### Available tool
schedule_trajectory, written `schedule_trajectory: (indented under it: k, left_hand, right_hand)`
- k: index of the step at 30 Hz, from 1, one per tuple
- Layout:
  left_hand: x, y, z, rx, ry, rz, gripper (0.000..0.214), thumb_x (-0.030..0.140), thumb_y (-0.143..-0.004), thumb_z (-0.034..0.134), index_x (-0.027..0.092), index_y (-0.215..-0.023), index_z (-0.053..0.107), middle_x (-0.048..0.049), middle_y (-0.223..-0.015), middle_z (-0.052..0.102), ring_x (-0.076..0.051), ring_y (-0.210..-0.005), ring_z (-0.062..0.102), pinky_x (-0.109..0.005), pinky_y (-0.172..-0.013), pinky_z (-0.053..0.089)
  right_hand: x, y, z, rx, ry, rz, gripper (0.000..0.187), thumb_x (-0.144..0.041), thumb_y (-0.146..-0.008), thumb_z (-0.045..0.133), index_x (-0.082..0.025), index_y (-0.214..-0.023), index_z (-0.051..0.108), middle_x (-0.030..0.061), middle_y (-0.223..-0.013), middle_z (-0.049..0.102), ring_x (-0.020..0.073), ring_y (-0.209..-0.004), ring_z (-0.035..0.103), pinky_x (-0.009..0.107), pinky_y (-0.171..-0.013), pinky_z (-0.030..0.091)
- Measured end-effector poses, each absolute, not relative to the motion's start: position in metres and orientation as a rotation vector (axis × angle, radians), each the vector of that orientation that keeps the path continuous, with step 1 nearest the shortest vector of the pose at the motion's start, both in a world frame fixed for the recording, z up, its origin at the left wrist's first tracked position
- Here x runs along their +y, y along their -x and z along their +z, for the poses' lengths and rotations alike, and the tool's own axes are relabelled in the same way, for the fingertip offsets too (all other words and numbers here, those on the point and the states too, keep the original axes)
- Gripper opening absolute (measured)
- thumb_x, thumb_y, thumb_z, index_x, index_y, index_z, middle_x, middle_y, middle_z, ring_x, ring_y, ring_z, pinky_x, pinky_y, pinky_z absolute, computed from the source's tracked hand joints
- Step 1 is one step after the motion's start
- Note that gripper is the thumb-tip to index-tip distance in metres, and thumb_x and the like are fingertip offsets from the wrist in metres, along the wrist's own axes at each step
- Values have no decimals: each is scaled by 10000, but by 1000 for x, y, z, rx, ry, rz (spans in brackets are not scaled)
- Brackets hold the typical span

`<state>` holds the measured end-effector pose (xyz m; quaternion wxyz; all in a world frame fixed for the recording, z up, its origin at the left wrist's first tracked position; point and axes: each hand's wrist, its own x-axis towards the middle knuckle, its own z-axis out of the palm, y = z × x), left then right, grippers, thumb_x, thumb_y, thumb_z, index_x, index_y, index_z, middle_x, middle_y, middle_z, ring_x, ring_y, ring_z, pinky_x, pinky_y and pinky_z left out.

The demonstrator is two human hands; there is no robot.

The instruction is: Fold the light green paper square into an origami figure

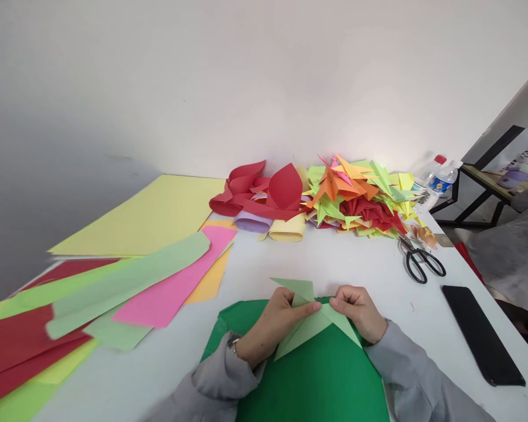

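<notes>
A light green folded paper piece (311, 326) with pointed flaps is held over a dark green sheet (317, 375) at the near edge of the white table (334, 258). My left hand (273, 323) pinches its left side, fingers closed on the paper. At the right, my right hand (356, 312) pinches the upper right flap, its fingers curled round the fold. Grey sleeves cover both forearms, and a watch shows at my left wrist.
Loose coloured sheets (127, 275) overlap at the left. At the back lie curled paper rolls (264, 199) and a heap of folded paper shapes (361, 196). Black scissors (420, 261), a black phone (481, 334) and plastic bottles (435, 179) are at the right.
</notes>
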<state>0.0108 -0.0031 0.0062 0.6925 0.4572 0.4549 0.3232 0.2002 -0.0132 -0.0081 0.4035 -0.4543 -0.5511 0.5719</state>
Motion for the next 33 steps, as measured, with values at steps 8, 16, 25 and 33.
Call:
schedule_trajectory:
  k: [8, 16, 25, 33]
  left_hand:
    - [1, -6, 11, 819, -1160, 578, 401, 521, -703, 722, 123, -729, 676, -3, -636, 586, -125, -569, 495, -225, -523, 371]
    - [1, -6, 12, 691, -1357, 624, 324, 450, -731, 720, 150, -854, 715, -37, -842, 664, -204, -820, 585, -285, -738, 449]
    - [7, -5, 11, 561, -812, 982, 545, 525, -761, 667, 155, -1157, 608, -140, -1149, 639, -313, -1057, 589, -435, -872, 483]
    - [-3, -18, -11, 858, -1044, 986, 906, 332, -598, 845, 193, -1346, 354, -81, -1069, 642, -259, -994, 620, -362, -826, 505]
  right_hand:
    - [-14, -203, -6, -1330, 1077, 1538, 474, -620, -750, 657, -157, -667, 596, -34, -497, 544, 77, -422, 431, 217, -433, 326]
    - [-13, -199, -8, -1210, 1032, 1550, 370, -482, -671, 782, -152, -799, 677, -19, -526, 630, 80, -412, 500, 204, -418, 394]
    - [-6, -203, -8, -761, 991, 1390, 371, -437, -687, 794, -179, -723, 530, 10, -598, 682, 76, -402, 511, 183, -404, 390]
    - [-18, -196, -6, -1171, 995, 1435, 383, -485, -717, 755, -194, -685, 508, 8, -587, 680, 117, -457, 586, 232, -466, 463]
